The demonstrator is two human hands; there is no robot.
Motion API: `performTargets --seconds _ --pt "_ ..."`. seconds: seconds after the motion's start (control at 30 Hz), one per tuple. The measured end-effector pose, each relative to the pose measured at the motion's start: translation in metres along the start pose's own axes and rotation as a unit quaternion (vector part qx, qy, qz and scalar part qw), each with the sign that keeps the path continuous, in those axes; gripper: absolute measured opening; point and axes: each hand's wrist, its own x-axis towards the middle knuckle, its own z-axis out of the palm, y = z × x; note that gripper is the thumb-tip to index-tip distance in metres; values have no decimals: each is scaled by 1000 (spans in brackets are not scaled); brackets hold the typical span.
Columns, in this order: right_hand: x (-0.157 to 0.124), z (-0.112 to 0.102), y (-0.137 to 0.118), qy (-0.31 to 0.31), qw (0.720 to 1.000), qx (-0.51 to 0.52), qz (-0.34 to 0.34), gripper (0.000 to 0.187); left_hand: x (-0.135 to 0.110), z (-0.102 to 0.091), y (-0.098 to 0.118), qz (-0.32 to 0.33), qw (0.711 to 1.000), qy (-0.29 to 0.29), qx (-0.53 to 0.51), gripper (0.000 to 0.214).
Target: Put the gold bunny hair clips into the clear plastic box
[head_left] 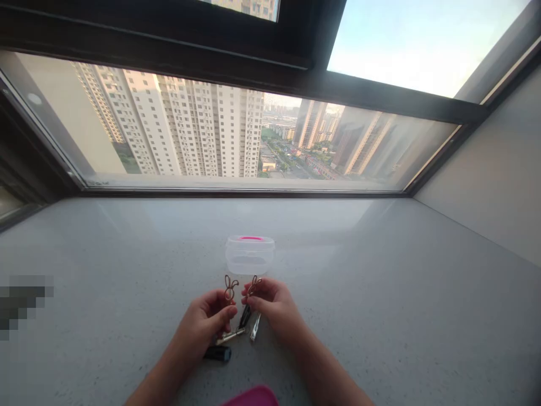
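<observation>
My left hand [207, 324] pinches a small gold rabbit-ear hair clip [230, 287] and holds it upright above the grey windowsill. A second gold clip [254, 285] of the same kind sticks up from the closed fingers of my right hand [273, 307]. The two clips are side by side, a little apart. Between and below my hands lie several loose hair clips [243, 327] on the sill, silver and dark ones, and a black clip [218, 353] rests by my left wrist. A small clear plastic box [249, 256] with a pink-edged lid stands just beyond my hands.
The grey speckled windowsill [380, 293] runs wide to both sides. A large window with a dark frame [253, 189] closes the far edge, and a grey wall [486, 180] rises on the right. Something pink [253, 396] shows at the bottom edge.
</observation>
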Motion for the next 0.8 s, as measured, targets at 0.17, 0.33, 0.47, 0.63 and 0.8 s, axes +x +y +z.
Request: performTargets --seconds 0.17,0.33,0.47,0.63,0.8 --pt "1 -1 1 -8 1000 2 1 31 -1 1 3 12 1000 5 14 27" --pt "2 -1 3 -14 1000 1 -3 33 -2 3 6 16 1000 8 22 28" --pt "1 -1 2 -16 1000 -2 -6 33 -2 2 4 13 1000 8 22 25" --pt "0 0 1 -17 1000 -4 -5 26 -2 1 3 5 1000 5 17 26" --pt "-1 0 -1 -17 1000 0 -1 21 -2 2 4 4 1000 3 8 25"
